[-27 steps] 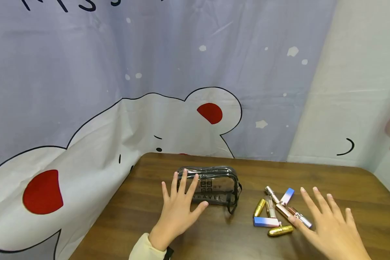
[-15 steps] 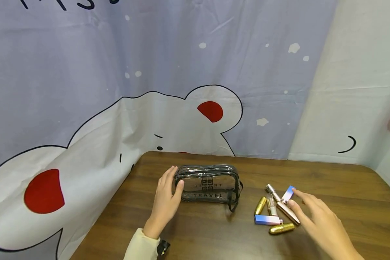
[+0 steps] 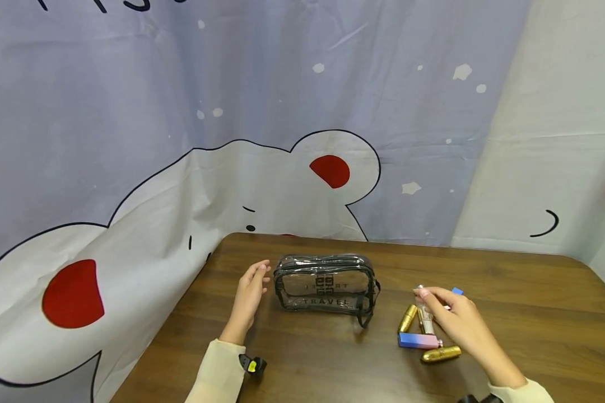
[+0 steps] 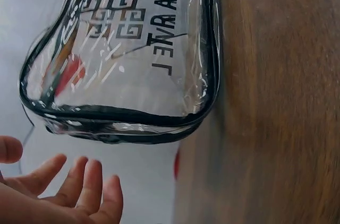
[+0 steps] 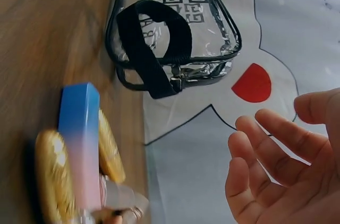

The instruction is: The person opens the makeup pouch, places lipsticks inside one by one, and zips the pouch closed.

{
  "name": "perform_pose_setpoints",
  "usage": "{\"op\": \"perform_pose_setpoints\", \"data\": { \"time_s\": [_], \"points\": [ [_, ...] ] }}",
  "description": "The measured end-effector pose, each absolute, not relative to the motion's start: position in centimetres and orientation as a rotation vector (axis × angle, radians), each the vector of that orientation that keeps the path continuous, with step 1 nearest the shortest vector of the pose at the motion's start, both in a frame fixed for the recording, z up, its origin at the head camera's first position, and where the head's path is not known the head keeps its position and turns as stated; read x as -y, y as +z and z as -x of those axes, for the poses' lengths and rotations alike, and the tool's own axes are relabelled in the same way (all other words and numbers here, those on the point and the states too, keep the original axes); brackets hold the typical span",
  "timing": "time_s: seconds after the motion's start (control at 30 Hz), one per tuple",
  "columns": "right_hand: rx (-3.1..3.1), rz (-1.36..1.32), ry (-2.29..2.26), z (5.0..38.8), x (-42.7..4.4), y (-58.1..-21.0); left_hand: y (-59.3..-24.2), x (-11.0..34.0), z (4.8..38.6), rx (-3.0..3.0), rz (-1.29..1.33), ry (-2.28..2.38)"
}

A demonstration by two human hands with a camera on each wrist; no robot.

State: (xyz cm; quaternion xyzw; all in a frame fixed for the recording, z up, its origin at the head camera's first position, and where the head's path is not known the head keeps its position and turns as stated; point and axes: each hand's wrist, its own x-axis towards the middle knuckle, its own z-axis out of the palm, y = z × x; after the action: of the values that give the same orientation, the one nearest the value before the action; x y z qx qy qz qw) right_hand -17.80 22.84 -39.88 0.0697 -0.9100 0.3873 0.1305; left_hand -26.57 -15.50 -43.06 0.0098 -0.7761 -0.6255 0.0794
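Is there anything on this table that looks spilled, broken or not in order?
No spill or damage is visible. Only slightly untidy: the blue-and-pink tube and two gold tubes lie loose at differing angles, right of the upright clear pouch.

Transparent black-trimmed "TRAVEL" pouch (image 3: 325,288), upright, black strap at right end. Farther right, lying close together: square-sided blue-to-pink lipstick tube (image 3: 417,341); clear tube (image 3: 426,323) and gold tube (image 3: 408,319) behind; bullet-shaped gold tube (image 3: 441,354) in front.
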Motion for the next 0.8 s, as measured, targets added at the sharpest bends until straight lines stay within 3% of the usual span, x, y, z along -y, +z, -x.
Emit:
{"op": "perform_pose_setpoints", "data": {
  "time_s": [0.3, 0.8],
  "points": [
    [2.713, -0.233, 1.438, 21.2, -21.4, -40.2, -44.4, 15.7, 27.7, 2.274, -0.143, -2.094],
    [2.825, -0.182, 1.416, 25.0, -19.2, -40.8, -45.3, 15.7, 27.5, 2.282, -0.049, -2.190]
  ]
}}
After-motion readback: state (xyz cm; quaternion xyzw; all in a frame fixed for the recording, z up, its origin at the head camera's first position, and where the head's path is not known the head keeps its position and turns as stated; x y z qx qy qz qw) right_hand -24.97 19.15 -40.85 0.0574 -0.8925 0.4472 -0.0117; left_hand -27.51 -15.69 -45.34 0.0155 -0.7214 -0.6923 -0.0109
